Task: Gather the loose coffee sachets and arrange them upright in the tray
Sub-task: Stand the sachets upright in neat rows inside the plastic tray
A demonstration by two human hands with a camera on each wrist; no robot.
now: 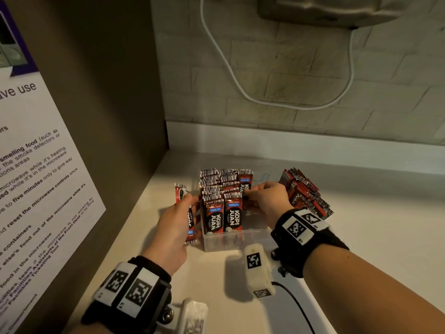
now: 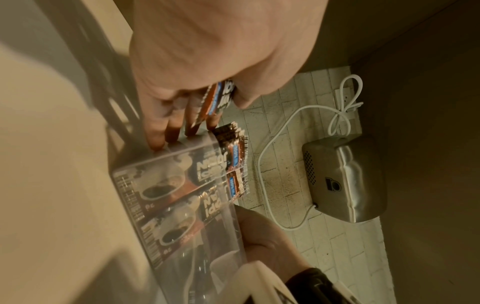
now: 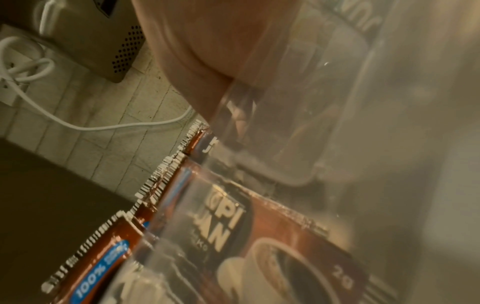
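From the head camera, a clear plastic tray (image 1: 231, 239) on the pale counter (image 1: 361, 237) stands about two-thirds full of coffee sachets (image 1: 218, 201), packed upright in rows from its left wall, their long axes vertical. The left hand (image 1: 175, 225) holds one more sachet (image 1: 181, 192) just outside that left wall, its long axis roughly vertical and top edge pointing away from the person, thumb and fingers wrapped round its lower half. The right hand (image 1: 267, 198) reaches into the open right portion of the tray, fingertips against the rightmost standing sachets; whether it pinches one or only steadies the row cannot be told here. A loose pile (image 1: 305, 194) of further sachets lies on the counter just right of that hand, so the right hand is the nearer one for fetching them.

From the left wrist, the left hand's (image 2: 207, 61) grip is clenched on the single sachet (image 2: 215, 98), thumb on one face, fingers on the other, with fingertips (image 2: 155, 139) touching the tray's rim (image 2: 182, 144). The gap lies across the filled rows from it.

From the right wrist, the view is blurred through the tray wall (image 3: 298, 123). The right hand (image 3: 194, 51) sits above the rim, and its grip stays unclear.
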